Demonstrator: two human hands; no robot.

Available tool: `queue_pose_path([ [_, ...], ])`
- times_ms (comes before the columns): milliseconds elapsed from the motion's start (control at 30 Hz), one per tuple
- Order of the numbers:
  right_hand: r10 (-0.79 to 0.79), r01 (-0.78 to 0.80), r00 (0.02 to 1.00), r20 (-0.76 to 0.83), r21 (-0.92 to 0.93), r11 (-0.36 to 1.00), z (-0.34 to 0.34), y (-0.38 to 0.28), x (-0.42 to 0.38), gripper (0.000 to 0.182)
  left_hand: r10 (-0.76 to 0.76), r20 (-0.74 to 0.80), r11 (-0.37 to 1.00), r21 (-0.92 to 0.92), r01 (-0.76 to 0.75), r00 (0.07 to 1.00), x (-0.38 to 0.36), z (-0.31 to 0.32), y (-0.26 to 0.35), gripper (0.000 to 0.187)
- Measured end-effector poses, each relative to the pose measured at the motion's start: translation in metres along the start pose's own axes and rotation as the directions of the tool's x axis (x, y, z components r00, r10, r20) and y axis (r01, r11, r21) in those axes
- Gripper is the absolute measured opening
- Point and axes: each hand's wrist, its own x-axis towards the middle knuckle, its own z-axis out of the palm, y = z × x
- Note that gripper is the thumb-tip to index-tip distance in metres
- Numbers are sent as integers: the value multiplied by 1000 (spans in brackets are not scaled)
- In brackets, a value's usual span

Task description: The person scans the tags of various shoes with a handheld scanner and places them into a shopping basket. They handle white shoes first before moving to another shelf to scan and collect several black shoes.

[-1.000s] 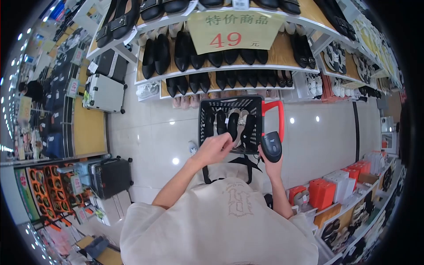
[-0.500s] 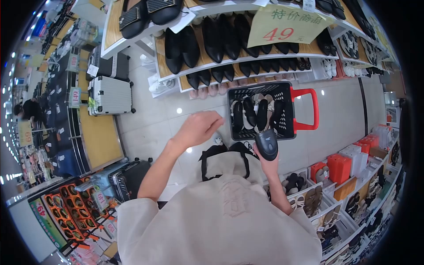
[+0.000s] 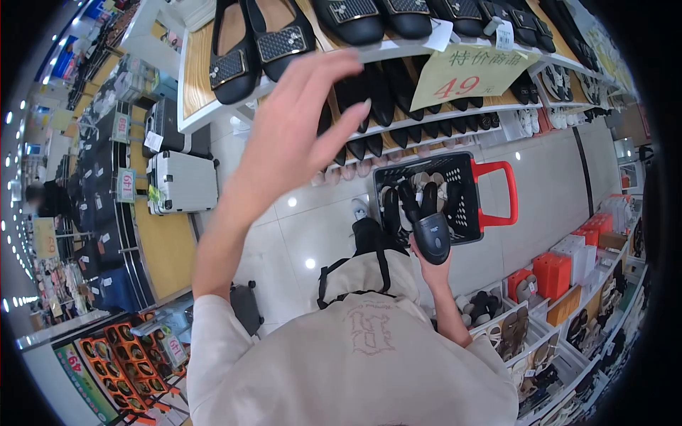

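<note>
My left hand [image 3: 295,128] is raised in front of the shoe rack, empty, its thumb and fingers apart. Just beyond it, black flats with buckles [image 3: 284,46] stand on the upper shelf; it appears not to touch them. Pointed black shoes [image 3: 381,99] on the shelf below are partly hidden behind the hand. Low on the right, my right hand [image 3: 433,270] grips a black handheld barcode scanner [image 3: 432,238]. Under the scanner, a black shopping basket [image 3: 463,221] with a red handle [image 3: 513,192] stands on the floor, holding several shoes [image 3: 430,199].
A yellow price sign [image 3: 455,85] hangs from the upper shelf edge. Suitcases, one of them white [image 3: 183,181], stand at the left. Red boxes [image 3: 551,275] and low shoe shelves line the right side. One of my feet [image 3: 360,209] is left of the basket.
My left hand has risen and reached forward toward the upper shelf, its fingers spreading. I have stepped closer to the rack. The scanner stays in my right hand.
</note>
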Motion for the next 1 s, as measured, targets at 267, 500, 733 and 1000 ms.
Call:
queue_pose_path([
  [267, -125, 125, 992, -24, -10, 992, 26, -13, 73, 25, -10, 202, 878, 471, -89, 979, 86, 19, -70, 83],
  [500, -179, 176, 982, -68, -49, 983, 18, -18, 126, 31, -55, 290, 953, 300, -36, 955, 105, 14, -70, 76],
  [733, -320, 311, 947, -32, -169, 935, 26, -53, 156, 42, 163, 219, 984, 39, -176, 962, 63, -5, -33, 76],
  [1000, -513, 469, 858, 13, 387, 794, 50, -129, 155, 51, 253, 141, 964, 51, -262, 957, -20, 50, -6, 43],
])
